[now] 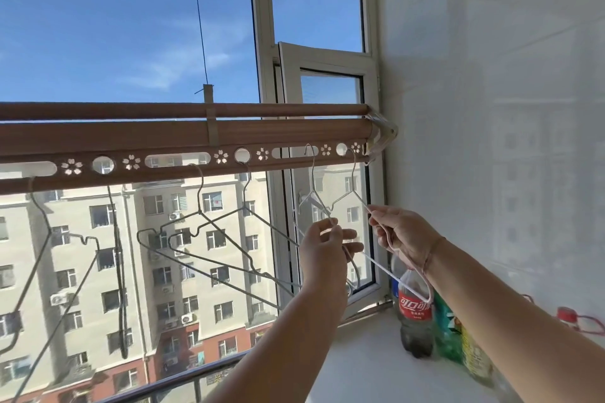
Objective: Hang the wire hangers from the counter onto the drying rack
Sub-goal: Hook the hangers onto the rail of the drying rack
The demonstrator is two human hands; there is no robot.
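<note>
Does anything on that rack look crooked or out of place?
Only minor things: the two grey hangers mid-rack overlap, their wires crossing, and a dark cord dangles from the drying rack beside them, the one thing there that isn't a hanger.

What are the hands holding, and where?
Two white hangers hooked on the rack: the left hand pinches the left hanger by its sloping arm, the right hand grips the right hanger by its right arm.
</note>
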